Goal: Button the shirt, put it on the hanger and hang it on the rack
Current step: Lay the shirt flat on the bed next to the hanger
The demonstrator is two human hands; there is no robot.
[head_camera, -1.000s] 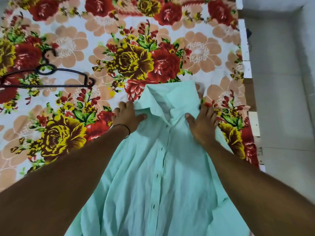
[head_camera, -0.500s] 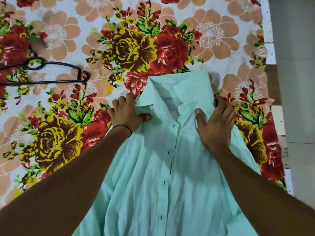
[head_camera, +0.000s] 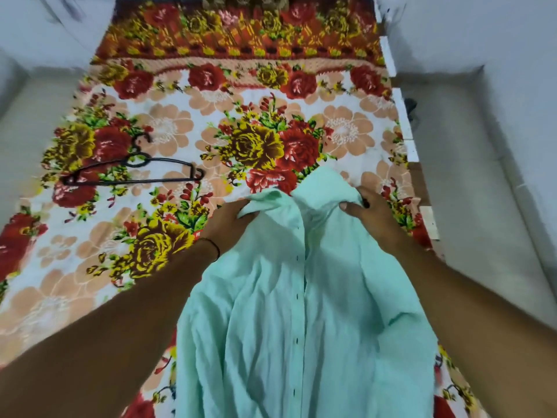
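A mint-green shirt (head_camera: 301, 312) hangs front-up from its shoulders over the floral bed, its button placket closed down the middle. My left hand (head_camera: 232, 224) grips the shirt's left shoulder by the collar, fingers curled into the cloth. At the right shoulder, my right hand (head_camera: 367, 215) pinches the fabric between thumb and fingers. The collar area is bunched and raised between both hands. A black wire hanger (head_camera: 135, 173) lies flat on the bedcover, well to the left of my left hand.
The floral bedcover (head_camera: 187, 122) spans the bed to its far edge. Pale floor (head_camera: 470, 164) runs along the right side, and a grey wall stands behind. A brown patterned thing (head_camera: 244, 1) sits at the bed's far end.
Both hands went from pressing flat on the shirt's shoulders to gripping the cloth and lifting it, bunching the collar. The view pulled back, showing more of the bed.
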